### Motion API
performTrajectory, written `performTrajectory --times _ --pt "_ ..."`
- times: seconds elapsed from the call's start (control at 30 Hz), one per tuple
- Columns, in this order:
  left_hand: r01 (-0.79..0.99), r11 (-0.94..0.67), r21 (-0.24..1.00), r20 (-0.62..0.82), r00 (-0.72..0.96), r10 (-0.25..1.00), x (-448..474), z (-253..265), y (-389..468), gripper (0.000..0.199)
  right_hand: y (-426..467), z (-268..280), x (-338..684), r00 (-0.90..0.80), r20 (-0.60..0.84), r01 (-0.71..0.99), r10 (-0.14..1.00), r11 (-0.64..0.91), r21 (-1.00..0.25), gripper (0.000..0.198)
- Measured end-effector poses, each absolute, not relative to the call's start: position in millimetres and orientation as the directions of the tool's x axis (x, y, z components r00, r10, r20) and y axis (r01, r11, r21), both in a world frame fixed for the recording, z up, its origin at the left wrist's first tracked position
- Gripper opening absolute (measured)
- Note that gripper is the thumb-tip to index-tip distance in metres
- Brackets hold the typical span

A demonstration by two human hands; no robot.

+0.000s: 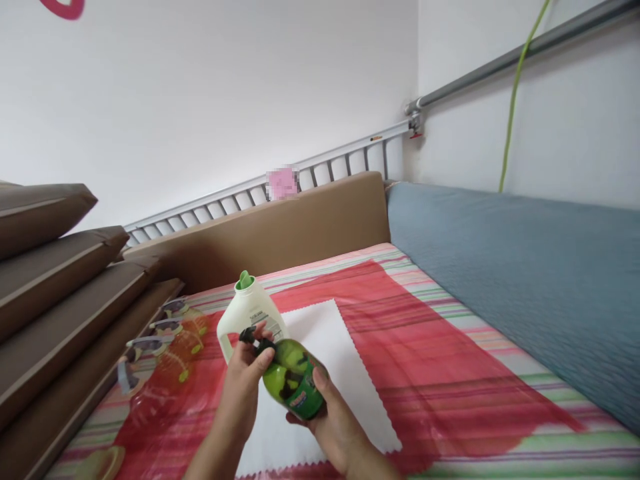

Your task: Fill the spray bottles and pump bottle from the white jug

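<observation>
A green pump bottle [293, 377] with a black pump head [254, 339] is tilted between my two hands, above a white sheet [345, 373] with zigzag edges. My left hand [250, 363] is closed around the pump head at the bottle's neck. Lower down, my right hand [330, 413] grips the bottle's body near its base, thumb on the label. Just behind my left hand stands a large white jug [250, 310] with its green spout [245, 280] uncovered. My left hand hides part of the jug's lower side.
Several clear bottles with handles [173, 350] stand at the left on red plastic sheeting [415, 347] over a striped cloth [565, 400]. Stacked brown cushions [65, 287] rise at the left. A brown padded board [280, 233] and a blue-grey padded side [515, 267] border the surface.
</observation>
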State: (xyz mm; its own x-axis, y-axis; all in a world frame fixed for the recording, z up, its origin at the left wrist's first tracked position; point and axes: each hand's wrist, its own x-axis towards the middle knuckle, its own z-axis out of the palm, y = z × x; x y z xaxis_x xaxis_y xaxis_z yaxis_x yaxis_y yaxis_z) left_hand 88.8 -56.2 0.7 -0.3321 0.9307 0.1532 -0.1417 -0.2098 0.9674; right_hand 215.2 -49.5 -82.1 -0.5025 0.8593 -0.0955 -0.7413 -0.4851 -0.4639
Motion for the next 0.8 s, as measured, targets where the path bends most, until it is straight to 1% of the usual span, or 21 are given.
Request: performTrajectory --times 0.03,0.1,0.13,0.2,0.27,0.3,0.33,0.47,0.5,0.57,0.63,0.67,0.7,0.8 --pt "-0.164 -0.187 0.969 0.138 -0.274 0.952 88.8 0.8 -57.1 0.045 -49.8 -82.7 215.3 -0.510 -0.099 -0.737 0.854 -0.493 -0.462 0.052" --pt "-0.182 -0.153 0.971 0.122 -0.169 0.978 87.9 1.2 -58.4 0.042 -50.7 -82.6 215.6 -0.519 -0.110 -0.727 0.848 -0.505 -0.465 0.053" --pt "-0.174 -0.152 0.973 0.124 -0.159 0.979 87.4 0.9 -58.7 0.038 -51.2 -82.1 215.6 -0.518 -0.110 -0.724 0.848 -0.504 -0.471 0.054" --pt "-0.128 -0.186 0.974 0.152 -0.235 0.960 87.4 -0.9 -58.6 0.033 -52.0 -81.2 215.0 -0.504 -0.091 -0.727 0.859 -0.478 -0.493 0.053" --pt "-0.084 -0.223 0.971 0.182 -0.344 0.921 89.2 -3.1 -58.3 0.033 -51.8 -81.4 214.1 -0.474 -0.059 -0.742 0.878 -0.435 -0.510 0.051" --pt "-0.081 -0.229 0.970 0.184 -0.371 0.910 90.3 -3.7 -58.4 0.034 -51.2 -82.1 213.8 -0.465 -0.047 -0.749 0.884 -0.421 -0.512 0.051" --pt "-0.096 -0.224 0.970 0.174 -0.369 0.913 91.2 -3.7 -58.7 0.036 -50.5 -83.0 213.7 -0.464 -0.041 -0.753 0.885 -0.419 -0.508 0.051" --pt "-0.191 -0.149 0.970 0.105 -0.226 0.968 89.5 -0.9 -60.0 0.040 -48.5 -85.7 215.3 -0.513 -0.061 -0.734 0.856 -0.475 -0.485 0.054" --pt "-0.185 -0.151 0.971 0.105 -0.238 0.966 88.1 -0.8 -60.1 0.038 -48.8 -85.6 215.6 -0.520 -0.061 -0.727 0.852 -0.479 -0.491 0.055" --pt "-0.142 -0.182 0.973 0.129 -0.324 0.937 86.0 -2.1 -60.3 0.034 -50.1 -84.8 215.7 -0.520 -0.052 -0.722 0.853 -0.471 -0.506 0.055" --pt "-0.103 -0.217 0.971 0.161 -0.393 0.905 85.5 -3.8 -61.1 0.035 -51.8 -84.1 215.1 -0.515 -0.048 -0.721 0.856 -0.463 -0.515 0.054" --pt "-0.100 -0.227 0.969 0.170 -0.396 0.902 85.7 -4.2 -61.8 0.037 -52.5 -84.1 214.7 -0.515 -0.053 -0.719 0.856 -0.465 -0.516 0.054" --pt "-0.113 -0.229 0.967 0.172 -0.376 0.911 86.1 -4.1 -62.8 0.040 -53.1 -84.4 214.5 -0.514 -0.064 -0.717 0.856 -0.469 -0.515 0.054" --pt "-0.205 -0.183 0.962 0.134 -0.231 0.964 86.8 -2.1 -65.5 0.042 -53.8 -86.4 214.6 -0.526 -0.097 -0.713 0.845 -0.500 -0.492 0.055"
